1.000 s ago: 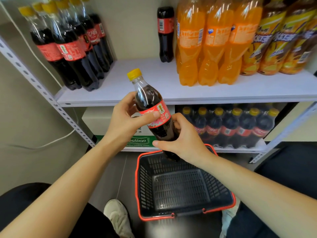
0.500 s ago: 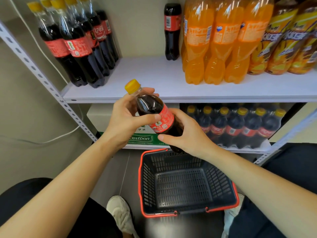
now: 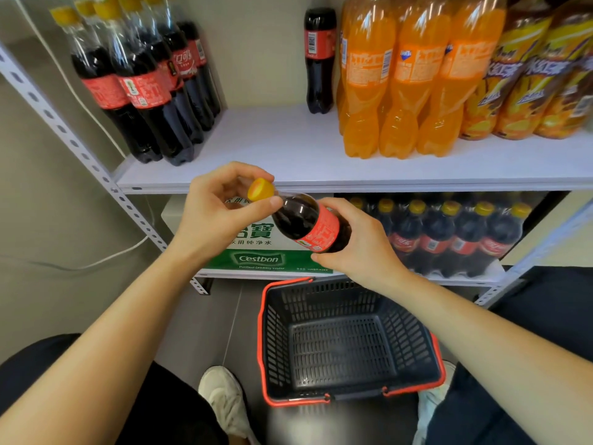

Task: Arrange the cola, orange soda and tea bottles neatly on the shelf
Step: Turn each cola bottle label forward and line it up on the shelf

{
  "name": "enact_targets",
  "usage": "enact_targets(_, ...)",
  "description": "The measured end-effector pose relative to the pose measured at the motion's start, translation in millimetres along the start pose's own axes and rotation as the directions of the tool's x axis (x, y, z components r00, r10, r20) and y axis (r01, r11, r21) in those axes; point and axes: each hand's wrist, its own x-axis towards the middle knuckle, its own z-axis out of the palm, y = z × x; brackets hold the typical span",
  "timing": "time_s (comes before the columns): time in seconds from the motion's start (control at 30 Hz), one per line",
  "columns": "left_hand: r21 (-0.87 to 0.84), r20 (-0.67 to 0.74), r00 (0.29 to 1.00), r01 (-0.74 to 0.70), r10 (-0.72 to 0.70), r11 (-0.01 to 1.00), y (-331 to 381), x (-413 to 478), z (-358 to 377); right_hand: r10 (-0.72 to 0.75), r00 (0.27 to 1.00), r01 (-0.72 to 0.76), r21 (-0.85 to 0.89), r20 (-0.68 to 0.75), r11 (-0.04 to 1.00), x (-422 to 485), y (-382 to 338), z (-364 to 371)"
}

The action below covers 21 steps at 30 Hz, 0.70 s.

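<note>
- Your cola bottle (image 3: pixel 308 224) has tipped nearly flat since 0.5 s ago, in front of the shelf (image 3: pixel 288 149)
- L hand (image 3: pixel 218 216) pinches its neck, R hand (image 3: pixel 359 248) grips the body
- Shelf looks mostly stocked; this one's left to place

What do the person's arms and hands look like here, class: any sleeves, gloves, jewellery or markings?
The left forearm and right forearm are bare right to the frame edge, so no sleeves show. The left hand and right hand wear no gloves. No ring, watch, bracelet or marking can be seen on either.
</note>
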Motion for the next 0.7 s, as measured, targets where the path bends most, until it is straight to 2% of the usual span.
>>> enact_targets(0.2, -0.235, 0.050, 0.993, 0.120, -0.111, 0.965, -2.8, -0.3, -4.4, -0.037, 0.999, 0.033, -0.103, -0.033, 0.994, 3.8, 2.4, -2.3)
enact_targets(0.37, -0.237, 0.025, 0.999, 0.036, -0.031, 0.971, -7.4, -0.3, -4.3, -0.024, 0.998, 0.017, -0.116, -0.051, 0.993, 5.3, 1.4, -3.2)
enact_targets(0.47, -0.195, -0.031, 0.999, -0.020, 0.015, 0.981, -10.3, 0.2, -2.5, -0.009, 0.999, 0.005, -0.097, -0.038, 0.995, 4.7, 1.1, -3.7)
enact_targets(0.53, -0.209, -0.098, 0.995, -0.011, -0.010, 0.978, -11.3, 0.9, -0.8, 0.000, 1.000, -0.002, -0.075, -0.028, 0.997, 4.6, 0.5, -3.5)
enact_targets(0.7, -0.423, -0.166, 0.977, 0.051, -0.132, 0.904, -11.7, 2.9, 4.3, 0.028, 1.000, -0.027, -0.035, 0.007, 0.999, 4.9, -1.5, -5.2)
